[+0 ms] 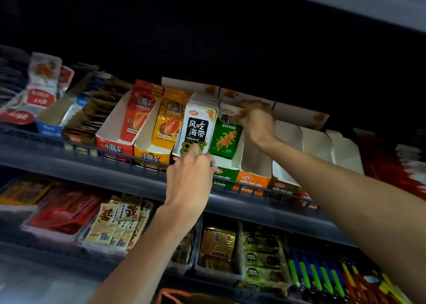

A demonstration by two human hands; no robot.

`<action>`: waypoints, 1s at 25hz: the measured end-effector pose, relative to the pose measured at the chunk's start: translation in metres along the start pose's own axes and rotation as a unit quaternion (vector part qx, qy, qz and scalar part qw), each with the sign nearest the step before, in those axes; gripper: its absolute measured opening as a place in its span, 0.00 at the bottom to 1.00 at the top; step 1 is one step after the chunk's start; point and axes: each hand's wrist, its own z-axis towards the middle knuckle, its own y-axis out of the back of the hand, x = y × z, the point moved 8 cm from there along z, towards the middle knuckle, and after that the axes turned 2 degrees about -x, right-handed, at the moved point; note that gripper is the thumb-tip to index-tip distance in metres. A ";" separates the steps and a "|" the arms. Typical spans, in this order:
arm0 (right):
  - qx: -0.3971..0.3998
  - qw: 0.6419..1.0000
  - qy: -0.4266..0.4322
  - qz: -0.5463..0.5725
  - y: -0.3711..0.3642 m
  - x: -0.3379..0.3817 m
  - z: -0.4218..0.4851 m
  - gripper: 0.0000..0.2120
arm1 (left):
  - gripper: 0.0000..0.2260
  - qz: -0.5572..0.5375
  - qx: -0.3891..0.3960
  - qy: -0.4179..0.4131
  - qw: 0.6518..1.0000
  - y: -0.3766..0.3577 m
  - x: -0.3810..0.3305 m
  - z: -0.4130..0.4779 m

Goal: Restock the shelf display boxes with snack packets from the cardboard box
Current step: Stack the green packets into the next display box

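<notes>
Reaching: we have both hands up at the row of display boxes on the upper shelf [69, 165].
Left hand [189, 177]: the fingers are curled, and the tips pinch the bottom edge of the white packets [198, 124]. These stand upright in a tight stack, and this hand mostly hides their box.
Right hand [255, 121]: the fingertips pinch the top of the green packets [227, 137], which stand upright in the green box [227, 173], touching the white stack's right side.
In the way: a wire rail [80, 146] crosses the box fronts, and raised white flaps [191, 84] stand behind the row.
Left neighbours: red packets [138, 114] stand in a red box [115, 147], then orange packets [170, 119] in a yellow box [149, 158].
Right neighbours: an orange box [252, 179] and a brown box [282, 185] both show white inner walls.
Below: we see trays of red packs [62, 214], beige packets [119, 223] and green-labelled packs [262, 257], with green and blue sticks [318, 278] to the right.
Bottom edge: we cannot tell what the orange-rimmed thing [166, 292] is.
Count: we see two hands, four kinds of upright packet and five plain box fronts, plus the one behind the left hand. The white stack is too tight for us to count.
</notes>
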 end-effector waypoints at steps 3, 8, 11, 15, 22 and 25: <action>0.024 0.993 0.038 -0.106 -0.012 -0.001 -0.002 0.16 | 0.11 -0.002 -0.003 0.000 1.000 -0.001 0.001 0.000; -0.043 0.956 0.118 -0.265 0.000 0.026 -0.008 0.31 | 0.11 -0.001 -0.008 -0.002 1.000 -0.001 0.000 0.001; -0.104 0.937 0.151 -0.298 0.017 0.049 -0.016 0.28 | 0.11 -0.003 -0.011 0.000 1.000 0.000 0.000 0.000; 0.069 0.932 0.211 -0.287 -0.014 0.056 -0.032 0.08 | 0.11 -0.001 -0.011 -0.004 1.000 -0.001 0.000 -0.001; 0.131 0.935 0.146 -0.295 -0.033 0.042 -0.025 0.06 | 0.11 0.003 -0.013 -0.011 1.000 -0.002 -0.001 -0.001; 0.136 0.942 0.153 -0.266 -0.027 0.043 -0.030 0.07 | 0.12 -0.005 -0.008 -0.016 1.000 -0.004 -0.001 -0.002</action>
